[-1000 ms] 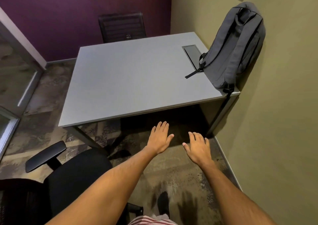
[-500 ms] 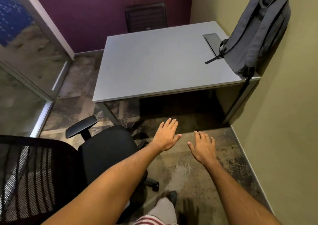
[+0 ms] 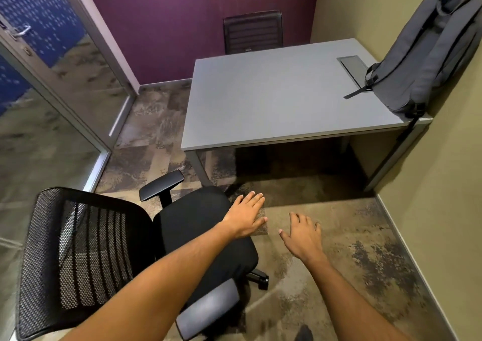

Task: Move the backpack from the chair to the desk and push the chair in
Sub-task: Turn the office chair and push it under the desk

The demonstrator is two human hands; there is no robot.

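1. Two halves make up the job, and the first looks done: the grey backpack [image 3: 427, 50] stands upright at the desk's far right corner, its bottom on the top and its back leaning against the olive wall [image 3: 430, 210], which is probably what keeps it from slumping. One loose strap trails across the metal cable hatch [image 3: 353, 66] set into the top.

2. The grey desk [image 3: 273, 97] is otherwise bare, and the space under it is open, so nothing visible blocks a chair going in.

3. The black mesh-back office chair [image 3: 78, 249] sits well out from the desk, down and to the left, its seat empty and angled toward the desk's left leg rather than square to the opening.

4. The left hand [image 3: 246, 216] hovers over the seat's front right edge, palm down, fingers straight, close together and gripping nothing; whether it touches the cushion cannot be told.

5. The right hand [image 3: 302, 235] hangs over bare carpet just beside the seat, fingers loosely spread and empty.

6. Judging by this, the chair will need swinging right to line up with the gap before it is pushed, taking care that the armrest [image 3: 161, 185] clears the desk leg.

7. A second dark chair [image 3: 253, 31] stands at the desk's far side and plays no part.
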